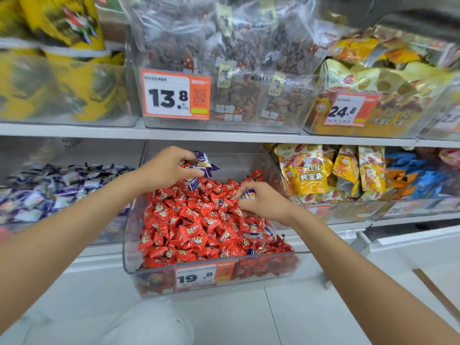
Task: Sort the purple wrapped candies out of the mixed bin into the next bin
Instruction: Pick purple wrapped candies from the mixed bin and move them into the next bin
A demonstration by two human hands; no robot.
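I am looking down into the mixed bin (128,245), pulled forward off the lower shelf, and I am judging the sort as partway through, probably past the middle. The left hand (171,169) is gripping a small bunch of purple wrapped candies (202,162), fingers and thumb curled round them, and it is hovering above the back of the mixed bin, not over the next bin (107,230) to its left. That next bin is already holding a thick layer of purple pieces, though I cannot tell how many of them came from this sorting.

The right hand (265,204) is pinching one more purple candy (249,194) between its fingertips, right at the surface of the red candies (194,220).

What is remaining, as far as I am seeing: the bunch and the single piece are both waiting to be dropped into the next bin, and a few purple strays (254,229) are showing among the red near the right side of the pile. More may be lying buried under the top layer, since the heap is deep, so I am expecting some digging before the bin reads all red.
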